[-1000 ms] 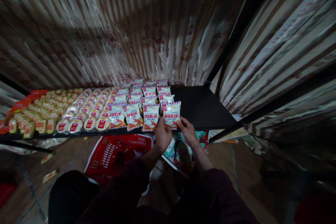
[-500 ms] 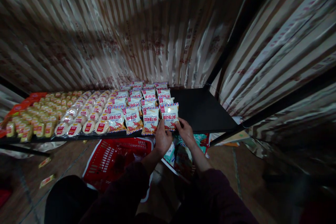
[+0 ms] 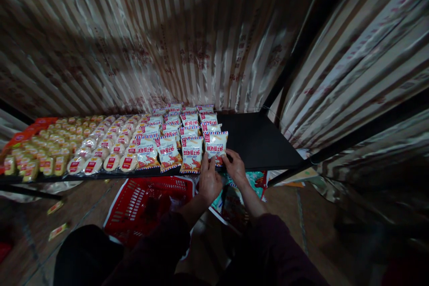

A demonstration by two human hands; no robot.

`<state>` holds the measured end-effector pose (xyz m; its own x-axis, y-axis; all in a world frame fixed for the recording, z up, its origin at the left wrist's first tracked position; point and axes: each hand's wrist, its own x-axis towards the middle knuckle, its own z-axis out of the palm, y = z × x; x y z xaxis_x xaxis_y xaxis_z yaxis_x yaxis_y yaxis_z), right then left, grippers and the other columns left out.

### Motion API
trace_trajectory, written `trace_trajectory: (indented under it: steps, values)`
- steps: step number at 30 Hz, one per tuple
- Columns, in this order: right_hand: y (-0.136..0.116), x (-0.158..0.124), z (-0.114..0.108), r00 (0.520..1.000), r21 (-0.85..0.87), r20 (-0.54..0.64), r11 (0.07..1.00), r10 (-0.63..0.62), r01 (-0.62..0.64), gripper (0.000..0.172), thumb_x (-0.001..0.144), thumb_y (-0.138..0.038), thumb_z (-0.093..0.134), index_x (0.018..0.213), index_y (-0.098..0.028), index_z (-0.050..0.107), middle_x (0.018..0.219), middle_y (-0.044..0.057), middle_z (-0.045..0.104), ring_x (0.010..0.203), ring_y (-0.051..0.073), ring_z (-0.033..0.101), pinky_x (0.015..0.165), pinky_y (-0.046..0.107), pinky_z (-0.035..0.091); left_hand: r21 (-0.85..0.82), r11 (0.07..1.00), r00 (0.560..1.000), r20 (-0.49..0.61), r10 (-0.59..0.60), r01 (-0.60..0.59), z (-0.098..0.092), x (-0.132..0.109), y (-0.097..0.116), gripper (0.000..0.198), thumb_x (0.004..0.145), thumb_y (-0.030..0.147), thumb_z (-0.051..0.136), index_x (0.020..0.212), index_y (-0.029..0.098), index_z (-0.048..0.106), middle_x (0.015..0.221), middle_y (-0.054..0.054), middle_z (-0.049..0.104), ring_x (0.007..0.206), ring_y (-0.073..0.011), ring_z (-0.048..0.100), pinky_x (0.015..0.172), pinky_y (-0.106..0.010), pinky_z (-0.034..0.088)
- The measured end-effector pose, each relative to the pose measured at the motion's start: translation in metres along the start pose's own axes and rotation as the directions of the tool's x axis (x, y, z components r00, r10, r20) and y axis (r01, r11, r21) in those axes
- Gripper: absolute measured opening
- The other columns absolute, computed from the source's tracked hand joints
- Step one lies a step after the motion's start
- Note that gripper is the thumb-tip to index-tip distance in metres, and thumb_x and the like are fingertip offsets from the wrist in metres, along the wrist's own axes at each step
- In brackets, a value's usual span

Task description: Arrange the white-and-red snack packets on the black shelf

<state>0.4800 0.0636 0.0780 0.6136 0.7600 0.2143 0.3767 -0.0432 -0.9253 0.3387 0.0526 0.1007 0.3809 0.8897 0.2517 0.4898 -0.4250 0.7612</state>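
A white snack bag (image 3: 215,142) with red lettering and a striped top edge stands at the front right end of the bag rows. My left hand (image 3: 210,182) holds its lower left part, fingertips pointing up along its front. At its lower right edge is my right hand (image 3: 236,168), fingers bent around the corner. The bag's bottom is partly covered by my fingers. Just left of it stands a matching snack bag (image 3: 192,154), close to my left fingertips. Several more such bags fill rows behind and to the left.
Round wrapped cakes (image 3: 111,161) and small yellow packets (image 3: 47,165) line the black shelf (image 3: 258,138) leftward. Below are a red basket (image 3: 117,208) and another container with green packages (image 3: 258,179). A black post (image 3: 284,71) rises at right, before striped curtains (image 3: 214,31).
My left hand has slid slightly down the bag and its fingers have straightened. My right hand has shifted a little. The bag stays in nearly the same place.
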Motion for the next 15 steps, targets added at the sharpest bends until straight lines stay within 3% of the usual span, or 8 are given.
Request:
trace_trajectory:
  steps: [4,8,15]
  values:
    - [0.0028,0.0033,0.0001,1.000,-0.091,0.019,0.996,-0.010,0.011,0.047,0.074,-0.047,0.056,0.109,-0.017,0.065,0.115,0.013,0.064,0.107,0.028,0.058,0.098,0.047,0.042,0.107,0.994,1.000,0.027,0.013,-0.016,-0.0001,0.0001,0.0002,0.064,0.073,0.004,0.046,0.136,0.008,0.043,0.154,-0.017,0.025,0.142,-0.0280,0.023,0.116,-0.044,0.027]
    - [0.0061,0.0043,0.0019,0.998,-0.062,0.056,0.998,-0.021,0.024,0.053,0.079,-0.044,0.053,0.126,-0.019,0.056,0.124,0.010,0.062,0.112,0.026,0.057,0.100,0.045,0.043,0.172,0.985,0.999,0.037,0.017,-0.023,-0.0015,0.0018,0.0033,0.063,0.073,0.005,0.046,0.136,0.008,0.044,0.153,-0.017,0.026,0.142,-0.0296,0.024,0.115,-0.045,0.028]
    - [0.0021,0.0075,0.0067,0.996,-0.055,0.085,0.998,0.028,-0.023,0.055,0.084,-0.045,0.048,0.133,-0.020,0.051,0.126,0.008,0.062,0.115,0.026,0.057,0.102,0.044,0.042,0.231,0.972,0.998,0.034,0.044,-0.051,-0.0017,0.0017,0.0064,0.061,0.074,0.006,0.047,0.135,0.008,0.046,0.152,-0.017,0.028,0.141,-0.0304,0.025,0.115,-0.045,0.026]
